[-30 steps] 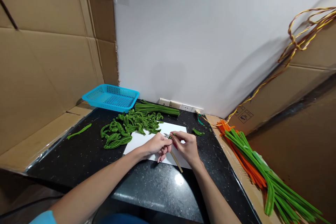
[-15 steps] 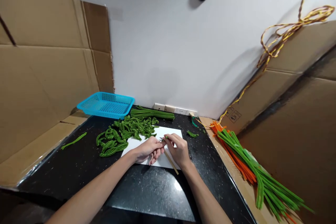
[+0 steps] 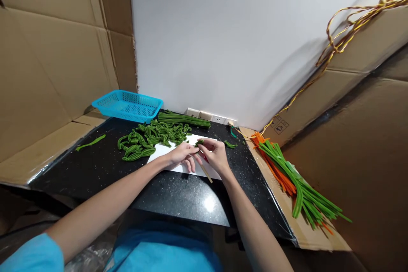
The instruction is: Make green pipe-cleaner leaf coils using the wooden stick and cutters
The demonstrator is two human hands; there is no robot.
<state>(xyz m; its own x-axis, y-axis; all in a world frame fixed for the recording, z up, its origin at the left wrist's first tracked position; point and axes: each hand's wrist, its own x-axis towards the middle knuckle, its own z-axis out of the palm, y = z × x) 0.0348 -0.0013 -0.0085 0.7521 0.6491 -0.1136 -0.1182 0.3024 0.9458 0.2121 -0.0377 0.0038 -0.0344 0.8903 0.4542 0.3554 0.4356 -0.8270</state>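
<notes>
Over a white sheet on the black table, my left hand and my right hand meet, their fingertips pinched on a small dark green fuzzy piece. Something red shows beneath my right hand's fingers, mostly hidden. A thin tan stick slants out below the hands across the sheet. Left of and behind my left hand lies a pile of looped green fuzzy pieces. Straight dark green stems lie in a bundle behind the pile. A single green piece rests right of my right hand.
A blue mesh basket sits at the back left. Bright green stems and orange stems lie on cardboard at the right. A flat green strip is at the left. Sockets line the wall's base.
The view has tilted down, showing a blue garment below. My fingertips have shifted around the green piece, and the metal tip seen between them earlier no longer shows.
</notes>
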